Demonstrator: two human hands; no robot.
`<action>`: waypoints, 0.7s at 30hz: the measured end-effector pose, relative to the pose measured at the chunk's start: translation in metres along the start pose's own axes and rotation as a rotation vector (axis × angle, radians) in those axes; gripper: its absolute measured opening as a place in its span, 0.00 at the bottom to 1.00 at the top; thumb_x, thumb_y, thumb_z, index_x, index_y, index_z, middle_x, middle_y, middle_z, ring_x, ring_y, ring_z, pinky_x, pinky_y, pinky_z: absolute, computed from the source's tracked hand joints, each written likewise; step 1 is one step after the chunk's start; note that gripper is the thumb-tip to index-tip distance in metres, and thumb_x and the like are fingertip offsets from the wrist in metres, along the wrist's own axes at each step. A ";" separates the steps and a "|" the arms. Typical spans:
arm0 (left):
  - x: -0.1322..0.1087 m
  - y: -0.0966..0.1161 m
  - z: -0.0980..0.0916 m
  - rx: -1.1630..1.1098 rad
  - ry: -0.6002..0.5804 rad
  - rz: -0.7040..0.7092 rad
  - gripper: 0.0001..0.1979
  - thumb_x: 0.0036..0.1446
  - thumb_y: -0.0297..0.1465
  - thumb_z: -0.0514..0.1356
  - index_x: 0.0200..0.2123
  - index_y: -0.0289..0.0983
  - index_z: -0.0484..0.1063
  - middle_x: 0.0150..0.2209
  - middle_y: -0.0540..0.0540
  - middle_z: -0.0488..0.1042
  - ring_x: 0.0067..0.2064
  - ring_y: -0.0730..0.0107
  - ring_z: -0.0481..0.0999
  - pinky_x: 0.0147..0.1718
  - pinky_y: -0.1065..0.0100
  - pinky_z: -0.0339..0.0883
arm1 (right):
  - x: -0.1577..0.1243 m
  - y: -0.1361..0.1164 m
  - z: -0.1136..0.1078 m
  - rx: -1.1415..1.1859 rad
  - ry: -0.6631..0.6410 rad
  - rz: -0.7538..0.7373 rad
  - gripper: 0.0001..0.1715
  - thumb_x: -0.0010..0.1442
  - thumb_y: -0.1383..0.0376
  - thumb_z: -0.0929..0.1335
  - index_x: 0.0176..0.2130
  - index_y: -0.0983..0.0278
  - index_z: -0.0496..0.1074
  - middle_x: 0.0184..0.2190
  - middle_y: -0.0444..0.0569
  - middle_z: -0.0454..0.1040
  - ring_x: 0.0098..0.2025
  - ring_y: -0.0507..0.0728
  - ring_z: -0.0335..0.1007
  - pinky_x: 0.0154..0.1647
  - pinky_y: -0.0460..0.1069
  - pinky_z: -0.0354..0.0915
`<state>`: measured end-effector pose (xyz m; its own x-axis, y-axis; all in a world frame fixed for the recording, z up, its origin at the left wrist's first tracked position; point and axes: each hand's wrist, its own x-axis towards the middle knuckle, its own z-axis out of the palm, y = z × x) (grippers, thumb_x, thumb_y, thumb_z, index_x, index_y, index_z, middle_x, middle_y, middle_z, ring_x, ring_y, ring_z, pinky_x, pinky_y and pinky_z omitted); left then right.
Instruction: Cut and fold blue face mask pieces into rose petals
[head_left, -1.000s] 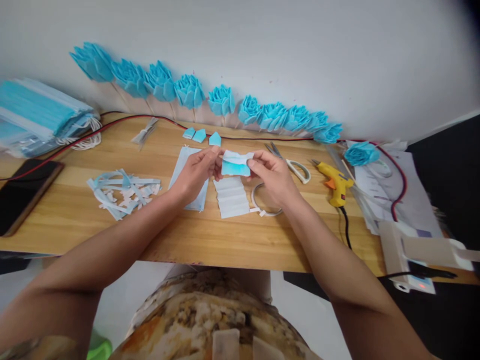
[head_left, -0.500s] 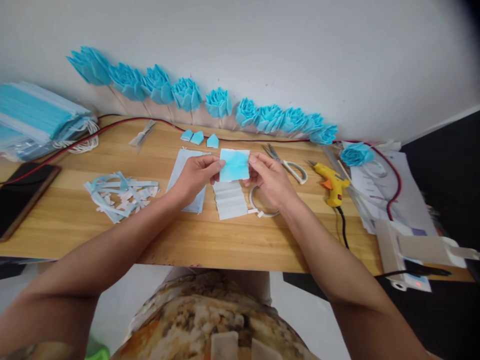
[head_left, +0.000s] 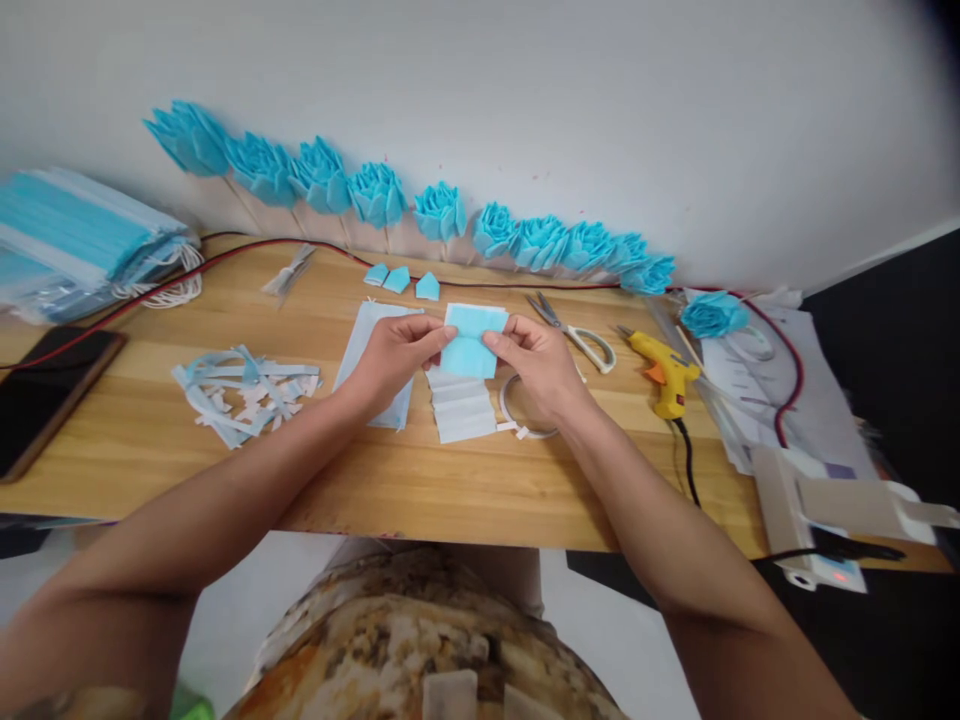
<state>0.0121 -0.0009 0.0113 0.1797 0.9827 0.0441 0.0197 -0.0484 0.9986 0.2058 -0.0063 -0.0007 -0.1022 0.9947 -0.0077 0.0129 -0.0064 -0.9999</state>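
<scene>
Between my two hands, above the table, is a light blue square of face-mask fabric (head_left: pixel 471 355). My left hand (head_left: pixel 401 355) pinches its left edge with thumb and fingers. At its right edge my right hand (head_left: pixel 540 360) is closed on it, the thumb lying on the front. Just below lies a pale pleated piece of mask fabric (head_left: pixel 463 408). A flat mask (head_left: pixel 360 345) is partly covered by my left hand. Under my right hand sits a white ring-shaped coil (head_left: pixel 514 405), half hidden. Several folded blue petals (head_left: pixel 427 287) lie beyond my hands.
Scissors (head_left: pixel 577 335) and a yellow glue gun (head_left: pixel 666 375) lie to the right. Blue fabric flowers (head_left: pixel 440 212) lean along the wall. Strip offcuts (head_left: pixel 247 395), a phone (head_left: pixel 52 390) and stacked masks (head_left: pixel 75 235) are on the left. A red-black cable (head_left: pixel 330 240) crosses behind.
The blue square has turned from a paler, white-edged face to a smooth blue one with a crease across it. My right thumb has moved inward onto its front.
</scene>
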 end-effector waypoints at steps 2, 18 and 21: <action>0.000 0.001 0.000 0.008 -0.002 0.001 0.20 0.49 0.45 0.71 0.18 0.38 0.72 0.18 0.52 0.67 0.24 0.74 0.63 0.26 0.69 0.59 | 0.000 0.001 -0.001 -0.002 -0.006 -0.004 0.26 0.48 0.47 0.79 0.26 0.62 0.70 0.20 0.39 0.69 0.25 0.50 0.65 0.29 0.47 0.62; 0.000 -0.005 -0.001 -0.106 -0.016 0.014 0.21 0.49 0.48 0.72 0.20 0.37 0.75 0.20 0.51 0.71 0.24 0.74 0.68 0.27 0.69 0.63 | 0.000 -0.001 0.000 0.009 -0.012 -0.023 0.22 0.46 0.48 0.80 0.30 0.62 0.79 0.26 0.44 0.78 0.29 0.54 0.71 0.32 0.51 0.70; 0.002 -0.009 -0.001 -0.194 -0.034 0.000 0.21 0.50 0.48 0.72 0.22 0.36 0.75 0.22 0.50 0.72 0.25 0.74 0.70 0.29 0.69 0.68 | 0.004 0.001 -0.005 -0.030 0.072 -0.013 0.20 0.48 0.50 0.79 0.27 0.63 0.78 0.23 0.43 0.76 0.27 0.53 0.69 0.30 0.50 0.69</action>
<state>0.0112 0.0016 0.0029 0.2125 0.9760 0.0467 -0.1701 -0.0101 0.9854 0.2105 -0.0022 -0.0014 -0.0307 0.9995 0.0074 0.0419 0.0087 -0.9991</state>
